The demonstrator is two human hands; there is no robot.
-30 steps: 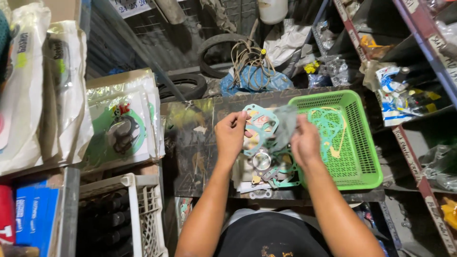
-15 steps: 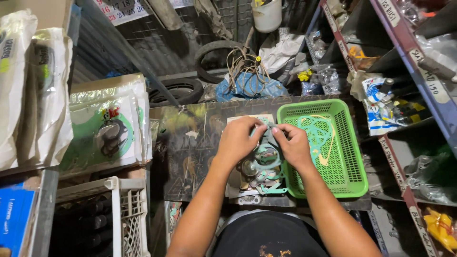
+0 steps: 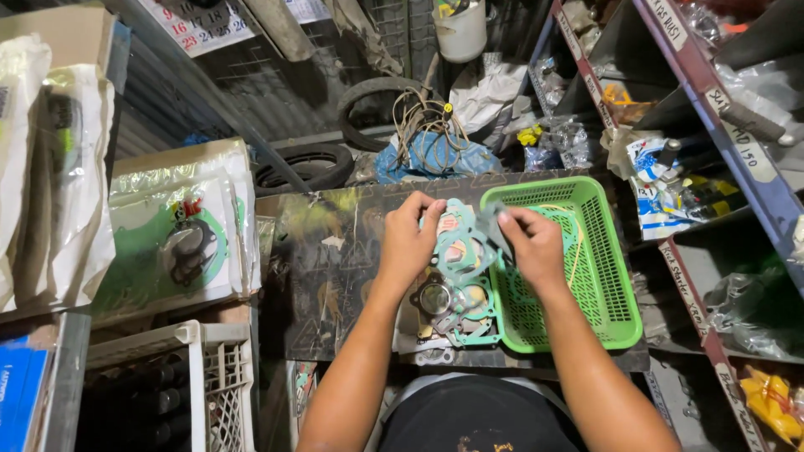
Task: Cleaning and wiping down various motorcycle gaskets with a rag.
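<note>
Head view: since half a second ago, both hands have lifted slightly off the gasket pile (image 3: 456, 305) and drawn a little apart. Left hand (image 3: 408, 243) and right hand (image 3: 532, 244) each pinch an edge of one pale green gasket (image 3: 463, 243), thin, flat, with round cut-outs, held above the dark surface (image 3: 335, 276). One green basket (image 3: 578, 259) sits just beside it; pile count indistinct.

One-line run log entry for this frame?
left hand: holds green gasket | right hand: pinches same gasket | gasket pile below | green basket right
</note>
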